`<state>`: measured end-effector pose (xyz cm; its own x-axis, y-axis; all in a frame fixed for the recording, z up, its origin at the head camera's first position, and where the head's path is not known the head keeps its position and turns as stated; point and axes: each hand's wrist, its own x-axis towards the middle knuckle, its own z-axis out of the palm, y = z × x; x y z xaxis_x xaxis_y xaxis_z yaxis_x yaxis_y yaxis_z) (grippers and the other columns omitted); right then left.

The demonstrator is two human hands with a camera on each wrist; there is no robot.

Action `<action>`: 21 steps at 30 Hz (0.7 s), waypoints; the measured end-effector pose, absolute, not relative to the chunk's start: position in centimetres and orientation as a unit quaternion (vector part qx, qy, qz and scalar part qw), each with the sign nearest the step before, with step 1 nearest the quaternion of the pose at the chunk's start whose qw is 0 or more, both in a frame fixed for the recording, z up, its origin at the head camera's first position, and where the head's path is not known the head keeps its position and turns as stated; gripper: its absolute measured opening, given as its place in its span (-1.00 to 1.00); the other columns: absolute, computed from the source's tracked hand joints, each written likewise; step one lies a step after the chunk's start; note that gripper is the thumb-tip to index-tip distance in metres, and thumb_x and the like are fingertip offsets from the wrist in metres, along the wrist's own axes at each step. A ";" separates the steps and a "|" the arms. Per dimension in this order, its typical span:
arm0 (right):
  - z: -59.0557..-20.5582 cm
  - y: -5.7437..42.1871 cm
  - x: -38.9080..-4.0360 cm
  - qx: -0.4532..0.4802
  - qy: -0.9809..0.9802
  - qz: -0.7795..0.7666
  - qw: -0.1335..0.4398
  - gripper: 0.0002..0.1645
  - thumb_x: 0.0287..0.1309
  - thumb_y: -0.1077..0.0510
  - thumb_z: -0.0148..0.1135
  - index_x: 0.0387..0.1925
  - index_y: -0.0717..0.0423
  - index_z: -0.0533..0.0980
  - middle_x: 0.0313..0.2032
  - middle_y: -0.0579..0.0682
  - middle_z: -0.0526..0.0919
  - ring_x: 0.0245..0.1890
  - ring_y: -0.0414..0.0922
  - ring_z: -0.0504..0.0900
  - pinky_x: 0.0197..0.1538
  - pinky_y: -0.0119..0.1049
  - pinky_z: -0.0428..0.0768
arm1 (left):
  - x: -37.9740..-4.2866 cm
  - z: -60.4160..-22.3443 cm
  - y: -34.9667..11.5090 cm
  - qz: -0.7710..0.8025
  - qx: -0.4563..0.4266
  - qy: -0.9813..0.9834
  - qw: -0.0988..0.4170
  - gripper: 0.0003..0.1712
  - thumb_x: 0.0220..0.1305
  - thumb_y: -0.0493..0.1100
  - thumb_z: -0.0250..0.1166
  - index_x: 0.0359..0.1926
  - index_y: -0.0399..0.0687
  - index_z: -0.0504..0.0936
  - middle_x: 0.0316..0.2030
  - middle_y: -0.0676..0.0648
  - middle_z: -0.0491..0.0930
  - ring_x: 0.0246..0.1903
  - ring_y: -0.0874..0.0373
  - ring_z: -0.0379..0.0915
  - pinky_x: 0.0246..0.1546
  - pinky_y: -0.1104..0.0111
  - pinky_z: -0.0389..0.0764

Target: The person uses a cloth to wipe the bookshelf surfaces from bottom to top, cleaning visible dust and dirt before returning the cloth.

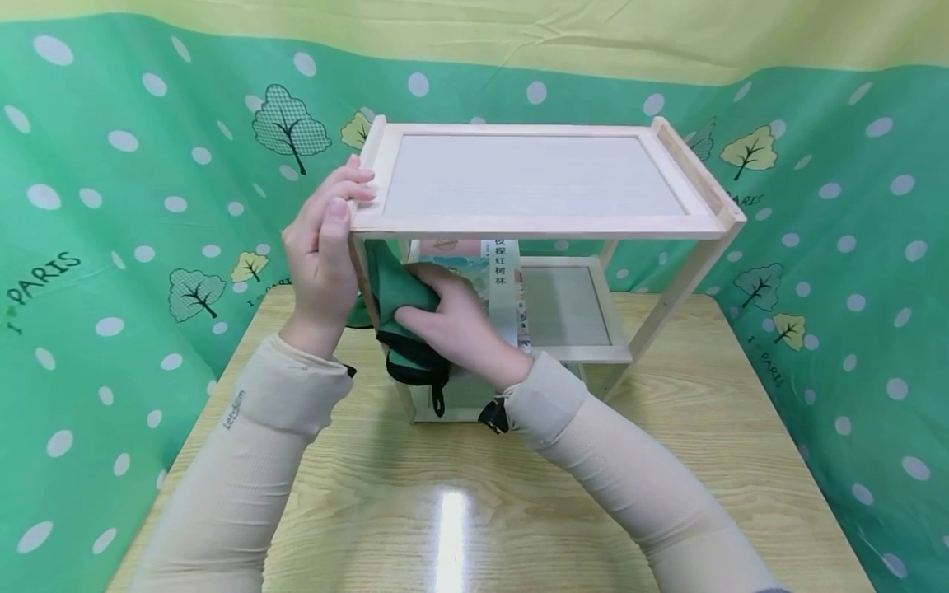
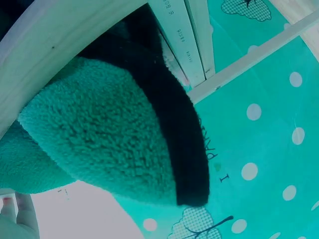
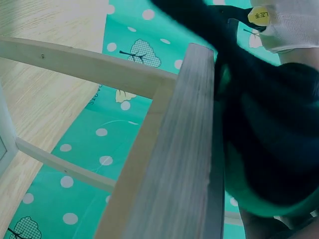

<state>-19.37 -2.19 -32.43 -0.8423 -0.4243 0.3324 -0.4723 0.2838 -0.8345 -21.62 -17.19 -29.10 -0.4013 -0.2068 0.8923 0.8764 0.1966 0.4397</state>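
Observation:
A light wooden shelf rack stands on the table. At its upper left corner my left hand grips the side rail, fingers over the top and thumb near the front. My right hand holds a green cloth with black trim and a hanging loop, pinched between thumb and fingers at the left front post. In the left wrist view the fuzzy cloth hangs out past the post. Dark folds of the cloth fill the right side of the right wrist view, partly covering the hand.
Books stand on the middle shelf just behind my right hand; their page edges show close up in the right wrist view. The right part of that shelf has a grey panel. A green dotted curtain surrounds the wooden table.

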 end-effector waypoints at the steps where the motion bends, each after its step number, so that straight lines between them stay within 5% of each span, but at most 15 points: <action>1: -32.4 -2.2 -19.4 0.278 -0.801 0.530 0.025 -0.51 0.13 0.19 0.19 0.14 0.15 0.51 -0.13 0.06 0.61 -0.32 -0.11 0.48 -0.31 -0.40 0.50 | -21.6 -29.1 -17.2 -0.572 -0.274 -0.611 0.474 -0.56 0.24 -0.16 -0.05 -0.33 -0.51 0.59 -0.12 -0.37 0.66 0.22 -0.08 0.52 0.41 0.11 0.42; 13: -30.8 -2.3 -18.3 0.253 -0.772 0.581 0.055 -0.45 0.10 0.06 0.37 0.12 0.07 0.44 -0.09 0.02 0.56 -0.22 -0.14 0.55 -0.18 -0.36 0.65 | -21.5 -28.9 -17.1 -0.580 -0.276 -0.599 0.479 -0.57 0.24 -0.20 -0.06 -0.34 -0.55 0.58 -0.12 -0.39 0.65 0.19 -0.09 0.54 0.42 0.11 0.41; 21: -31.8 -2.5 -18.1 0.267 -0.814 0.513 0.060 -0.55 0.09 0.04 0.37 -0.01 0.09 0.47 -0.18 0.00 0.56 -0.31 -0.13 0.53 -0.33 -0.39 0.60 | -21.5 -29.0 -16.9 -0.589 -0.283 -0.590 0.473 -0.59 0.24 -0.24 -0.06 -0.33 -0.58 0.57 -0.12 -0.33 0.66 0.19 -0.14 0.53 0.43 0.11 0.40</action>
<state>-18.10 -2.55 -31.77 -0.8504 -0.3726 0.3715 -0.4960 0.3319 -0.8024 -21.54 -16.95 -28.98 -0.3921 -0.2235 0.8923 0.8920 0.1448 0.4283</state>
